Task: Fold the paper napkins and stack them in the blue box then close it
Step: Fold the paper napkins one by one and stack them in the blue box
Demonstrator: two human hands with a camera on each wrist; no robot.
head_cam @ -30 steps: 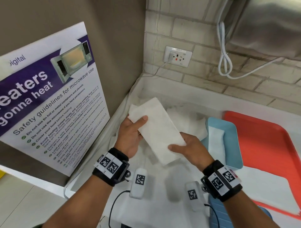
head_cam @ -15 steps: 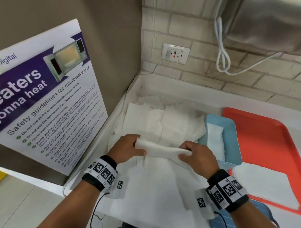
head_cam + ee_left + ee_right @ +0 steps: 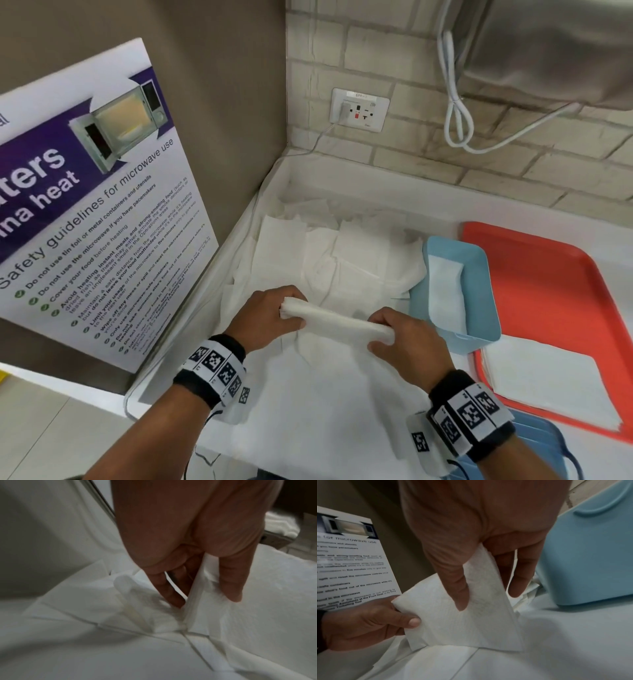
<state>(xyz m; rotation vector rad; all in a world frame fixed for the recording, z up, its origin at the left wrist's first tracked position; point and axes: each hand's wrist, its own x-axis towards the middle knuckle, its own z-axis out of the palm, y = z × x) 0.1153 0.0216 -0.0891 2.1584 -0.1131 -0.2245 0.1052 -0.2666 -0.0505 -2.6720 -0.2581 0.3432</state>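
Since a second ago we have brought the folded napkin (image 3: 337,323) down from chest height, where it faced us flat, to just above the loose napkins (image 3: 342,260) on the white worktop (image 3: 359,192); now it lies edge-on between our hands. Our left hand (image 3: 265,317) pinches one end and our right hand (image 3: 407,342) pinches the other, thumb on one face, fingers behind. The one blue box (image 3: 479,291) stands open just to the right, touching the orange tray (image 3: 548,281), with folded napkins inside. One poster (image 3: 96,212) on the left reads "Safety guidelines for microwave use". A single wall socket (image 3: 359,109) sits in the pale brick wall, a white cable (image 3: 457,113) hanging beside it.
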